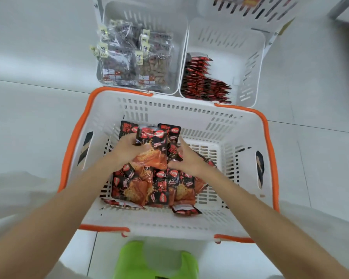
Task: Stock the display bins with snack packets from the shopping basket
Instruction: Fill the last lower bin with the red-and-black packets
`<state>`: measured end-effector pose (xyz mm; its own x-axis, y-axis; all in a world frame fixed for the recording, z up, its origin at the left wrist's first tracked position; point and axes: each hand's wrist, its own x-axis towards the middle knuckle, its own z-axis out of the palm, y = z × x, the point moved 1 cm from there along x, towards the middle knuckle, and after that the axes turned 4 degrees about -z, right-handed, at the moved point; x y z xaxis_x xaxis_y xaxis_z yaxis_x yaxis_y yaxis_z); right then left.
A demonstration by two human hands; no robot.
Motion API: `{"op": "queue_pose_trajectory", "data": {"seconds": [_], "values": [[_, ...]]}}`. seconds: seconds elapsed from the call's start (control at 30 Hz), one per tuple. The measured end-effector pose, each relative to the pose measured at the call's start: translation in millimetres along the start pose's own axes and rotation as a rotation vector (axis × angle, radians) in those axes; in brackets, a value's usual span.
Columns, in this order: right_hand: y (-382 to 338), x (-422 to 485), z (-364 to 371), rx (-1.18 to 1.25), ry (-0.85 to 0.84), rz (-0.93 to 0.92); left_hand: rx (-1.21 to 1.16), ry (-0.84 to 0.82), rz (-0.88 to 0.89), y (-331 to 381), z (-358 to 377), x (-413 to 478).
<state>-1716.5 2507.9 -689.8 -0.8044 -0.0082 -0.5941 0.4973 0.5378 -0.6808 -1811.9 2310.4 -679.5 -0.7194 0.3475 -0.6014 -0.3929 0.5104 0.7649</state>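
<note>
The left hand and right hand are bare. Both arms are bare too. Pale grey cloth shows at each side.

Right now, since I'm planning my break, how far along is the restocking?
Done: the right bin holds a row of red-black packets, with room beside it. In hand: the left hand and right hand grip a bundle inside the shopping basket. Left: that bundle and the loose pile below it must go over.
</note>
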Motion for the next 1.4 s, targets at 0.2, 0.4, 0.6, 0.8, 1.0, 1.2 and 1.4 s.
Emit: {"op": "queue_pose_trajectory", "data": {"seconds": [0.2, 0.4, 0.6, 0.8, 1.0, 1.2, 1.4], "values": [[32.8, -1.8, 68.3, -0.28, 0.034, -0.014, -0.066, 0.029, -0.089, -21.0, -16.5, -4.2], [43.4, -12.7, 18.0, 0.064, 0.124, -0.058, -0.098, 0.012, -0.072, -7.8, -12.3, -9.8], [14.4, -35.6, -67.0, 0.307, 0.268, -0.103, -0.153, 0.032, 0.001, 19.7, -0.4, -15.5], [-52.0, -51.2, -84.6, 0.336, 0.304, -0.373, -0.125, -0.323, -0.077, 50.8, 30.4, -36.2], [-55.0, -46.1, -70.9, 0.412, 0.462, -0.431, -0.234, -0.357, -0.116, 60.2, 36.9, -37.4], [-50.5, -38.2, -60.7, 0.223, 0.392, -0.353, -0.076, -0.388, -0.087, 66.0, 35.3, -38.3], [-61.1, -40.3, -76.8, 0.195, 0.354, -0.431, -0.264, -0.638, -0.285, 70.4, 24.5, -30.1]]}}
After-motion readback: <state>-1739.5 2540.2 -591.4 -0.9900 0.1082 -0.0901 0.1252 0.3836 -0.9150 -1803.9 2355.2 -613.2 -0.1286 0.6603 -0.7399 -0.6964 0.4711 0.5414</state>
